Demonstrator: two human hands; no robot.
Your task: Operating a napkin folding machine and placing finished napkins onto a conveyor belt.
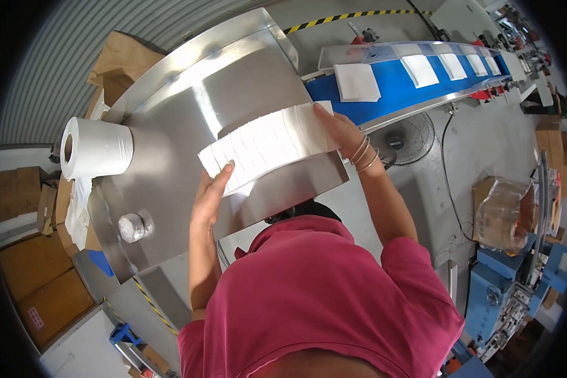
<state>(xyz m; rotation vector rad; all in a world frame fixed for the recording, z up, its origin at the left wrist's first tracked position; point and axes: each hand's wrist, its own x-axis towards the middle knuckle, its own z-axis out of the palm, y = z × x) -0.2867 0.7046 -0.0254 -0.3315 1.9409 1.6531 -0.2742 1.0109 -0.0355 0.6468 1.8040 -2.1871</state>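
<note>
A long fanned row of white folded tissue sheets (268,142) lies across a shiny steel table (170,126). My left hand (211,189) presses on the row's near-left end, thumb and fingers on the sheets. At the far-right end, beside the conveyor, my right hand (337,129) holds the row; bangles circle that wrist. Both hands clamp the stack between them.
A blue conveyor belt (390,79) with several white tissue squares (356,82) runs off to the right. A white paper roll (94,148) and a small round tape roll (132,227) sit on the table's left. Cardboard boxes lie left; a fan and blue machine stand right.
</note>
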